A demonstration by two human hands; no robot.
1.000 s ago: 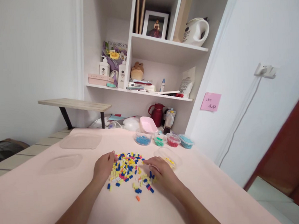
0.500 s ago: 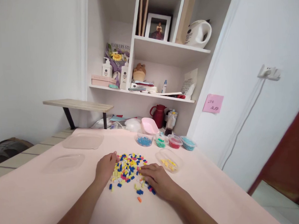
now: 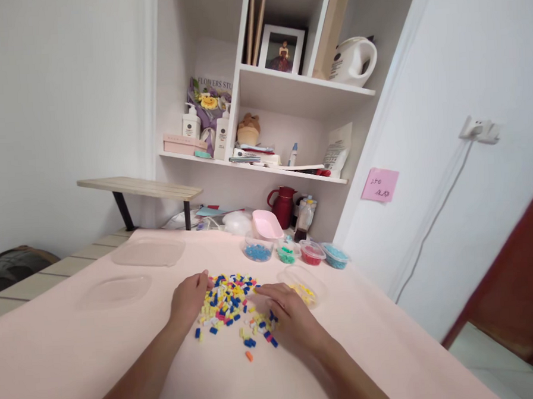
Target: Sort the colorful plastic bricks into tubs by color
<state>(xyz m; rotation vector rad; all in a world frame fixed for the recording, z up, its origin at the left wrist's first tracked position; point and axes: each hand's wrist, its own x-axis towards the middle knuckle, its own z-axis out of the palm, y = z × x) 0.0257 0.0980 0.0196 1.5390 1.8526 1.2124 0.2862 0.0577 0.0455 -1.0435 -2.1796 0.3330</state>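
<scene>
A loose pile of small coloured blocks (image 3: pixel 227 300), yellow, blue, pink and white, lies on the pink-covered table (image 3: pixel 222 374). My left hand (image 3: pixel 189 296) rests at the pile's left edge, fingers curled together; whatever they hold, if anything, is hidden. Over the right edge is my right hand (image 3: pixel 294 314), palm down, its fingers stretched and apart, with no block visible in them. A smaller cluster of blocks (image 3: pixel 259 328) sits below its fingertips. Nearer me lies a single orange block (image 3: pixel 249 356). Just behind the right hand, a clear plastic tray (image 3: pixel 318 280) holds yellow blocks (image 3: pixel 303 293), partly covered by that hand.
Tubs of blue (image 3: pixel 257 252), green (image 3: pixel 286 254), red (image 3: pixel 312 253) and light-blue pieces (image 3: pixel 335 256) line the back, near a pink basin (image 3: pixel 266 224) and red jug (image 3: pixel 283 206). Two clear lids (image 3: pixel 148 251) (image 3: pixel 114 289) lie left. A wooden stand (image 3: pixel 138 187) rises beyond.
My right hand has lifted off the blocks and shifted slightly right and away from me, toward the clear tray, uncovering more of the small cluster. My left hand has stayed in place.
</scene>
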